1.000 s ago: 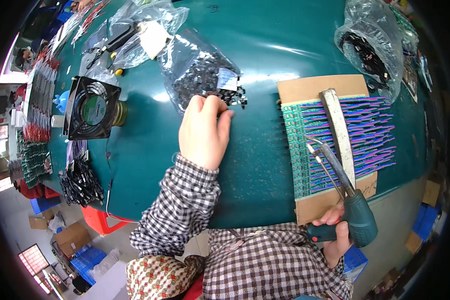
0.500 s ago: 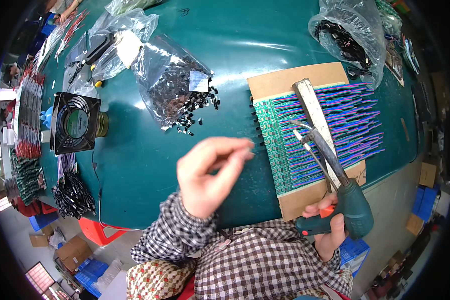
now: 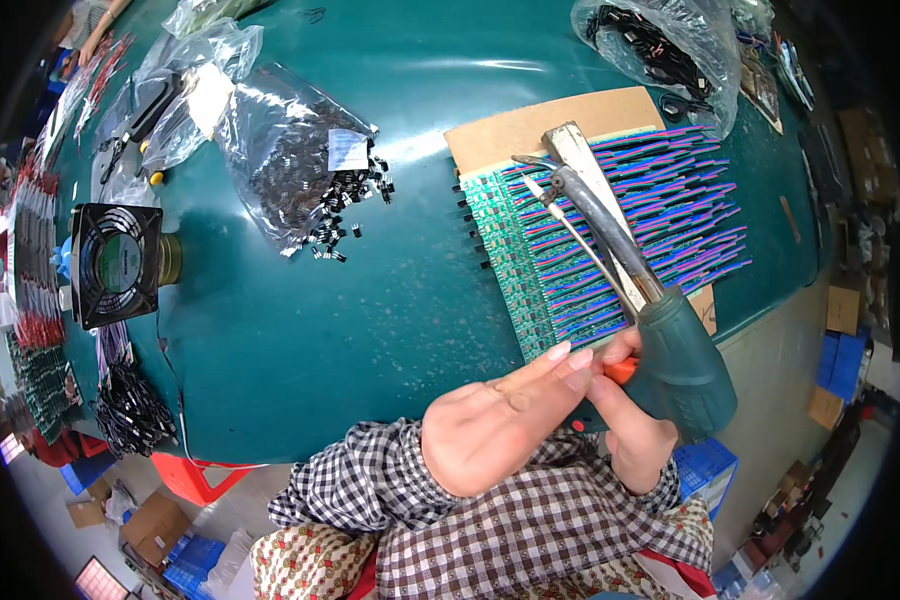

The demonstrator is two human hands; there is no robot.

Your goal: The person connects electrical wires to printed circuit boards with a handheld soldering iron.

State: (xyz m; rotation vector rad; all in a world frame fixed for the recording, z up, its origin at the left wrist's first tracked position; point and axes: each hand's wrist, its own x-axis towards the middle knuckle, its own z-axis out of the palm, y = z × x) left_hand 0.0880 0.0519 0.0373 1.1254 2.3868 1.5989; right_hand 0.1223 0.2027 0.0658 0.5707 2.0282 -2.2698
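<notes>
Right hand (image 3: 638, 430) holds the soldering gun (image 3: 685, 370) by its handle, tip over the boards (image 3: 518, 265). Left hand (image 3: 495, 432): fingers narrow, nearly together, at the right hand's fingers beside the orange trigger (image 3: 621, 371); cannot tell whether anything is pinched. Boards lie on cardboard (image 3: 550, 122), wires (image 3: 670, 200) rightward. Bag (image 3: 270, 165) of black parts lies left.

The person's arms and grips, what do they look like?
The loose, wrinkled, black-and-white checked cloth left sleeve bunches into folds. The black-and-white checked cloth right sleeve shows less, mainly near the wrist. The bare left grip and bare right grip are hands without gloves.
</notes>
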